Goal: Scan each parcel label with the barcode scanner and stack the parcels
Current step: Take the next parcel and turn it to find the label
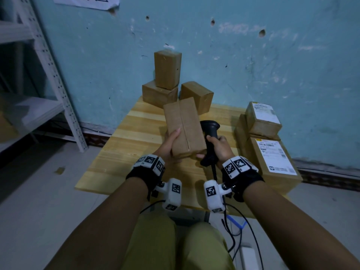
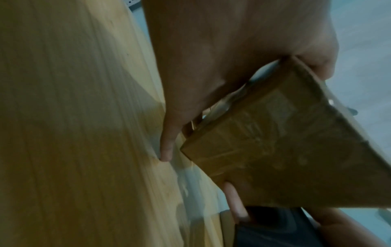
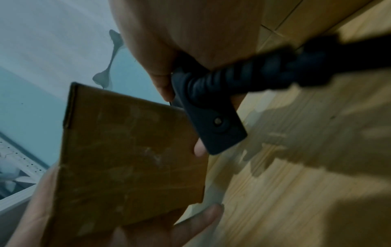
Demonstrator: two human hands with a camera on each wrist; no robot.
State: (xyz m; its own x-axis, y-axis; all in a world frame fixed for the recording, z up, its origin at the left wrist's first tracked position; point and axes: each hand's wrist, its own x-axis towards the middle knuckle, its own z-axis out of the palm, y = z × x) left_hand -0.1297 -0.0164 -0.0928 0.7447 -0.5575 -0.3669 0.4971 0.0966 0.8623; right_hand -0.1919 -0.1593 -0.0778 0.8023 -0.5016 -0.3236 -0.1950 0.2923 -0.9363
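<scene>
Gripping a brown taped cardboard parcel [image 1: 184, 126] from below with fingers curled round its near end, the left hand [image 1: 168, 146] holds it tilted above the pale wooden plank desk [image 1: 124, 145], while the right hand [image 1: 221, 148] is clenched round the handle of a black pistol-shaped barcode scanner [image 1: 210, 133] just beside the parcel's right edge. At the far edge of the desk three plain brown cardboard boxes [image 1: 167, 82] stand against the scuffed blue wall [image 1: 253, 55], one of them set on top of another, and at the right a pile of brown boxes with white printed labels [image 1: 270, 147] sits, one small box on a larger one
</scene>
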